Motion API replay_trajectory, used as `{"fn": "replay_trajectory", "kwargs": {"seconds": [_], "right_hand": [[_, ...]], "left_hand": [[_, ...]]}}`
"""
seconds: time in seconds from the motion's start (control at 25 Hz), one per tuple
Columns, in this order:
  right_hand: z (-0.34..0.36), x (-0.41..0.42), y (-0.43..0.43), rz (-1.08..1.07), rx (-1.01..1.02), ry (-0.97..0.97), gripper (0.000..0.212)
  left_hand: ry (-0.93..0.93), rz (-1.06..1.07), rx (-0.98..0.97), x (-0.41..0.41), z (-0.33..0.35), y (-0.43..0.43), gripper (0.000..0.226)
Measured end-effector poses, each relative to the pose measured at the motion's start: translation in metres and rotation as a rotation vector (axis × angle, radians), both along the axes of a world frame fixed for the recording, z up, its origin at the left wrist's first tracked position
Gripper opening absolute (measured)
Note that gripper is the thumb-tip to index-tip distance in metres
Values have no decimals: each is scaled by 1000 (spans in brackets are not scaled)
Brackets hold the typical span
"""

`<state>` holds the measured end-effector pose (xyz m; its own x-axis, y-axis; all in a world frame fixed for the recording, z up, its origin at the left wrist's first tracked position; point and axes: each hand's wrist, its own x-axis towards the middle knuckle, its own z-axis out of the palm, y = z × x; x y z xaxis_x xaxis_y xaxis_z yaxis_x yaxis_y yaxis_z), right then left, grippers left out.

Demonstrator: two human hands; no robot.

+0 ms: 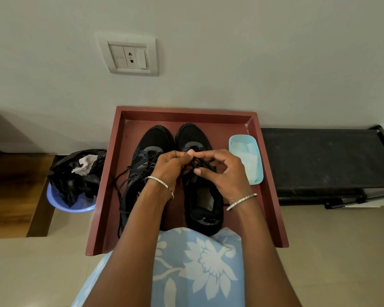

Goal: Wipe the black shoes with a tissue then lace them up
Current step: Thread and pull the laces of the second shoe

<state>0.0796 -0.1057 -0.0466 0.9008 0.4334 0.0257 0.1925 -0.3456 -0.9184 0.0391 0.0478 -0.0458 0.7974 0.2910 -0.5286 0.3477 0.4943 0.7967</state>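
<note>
Two black shoes stand side by side on a dark red tray point(268, 165), toes toward the wall. The left shoe point(151, 140) has loose black laces point(120, 187) spilling over its left side. Over the upper eyelets of the right shoe point(205, 204), my left hand point(171, 167) and my right hand point(225, 171) meet, each pinching the black lace of that shoe between fingertips and thumb. My hands hide that shoe's tongue and most of its lacing. Both wrists wear thin bangles.
A light blue tub point(258, 173) holding white tissues sits at the tray's right side. Left of the tray, a blue bin point(60, 202) lined with a black bag holds a crumpled tissue point(85, 165). A black rack point(326, 165) stands to the right against the wall.
</note>
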Motion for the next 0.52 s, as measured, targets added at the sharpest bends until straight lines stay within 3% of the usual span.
{"fn": "replay_trajectory", "kwargs": {"seconds": [0.4,0.52], "right_hand": [[-5,3,13,-74,70,-21,19],[-3,1,14,-103,203,182,5]], "left_hand": [[121,7,-66,1,5,-1,21],[211,21,-58,2,-4,-1,16]]}}
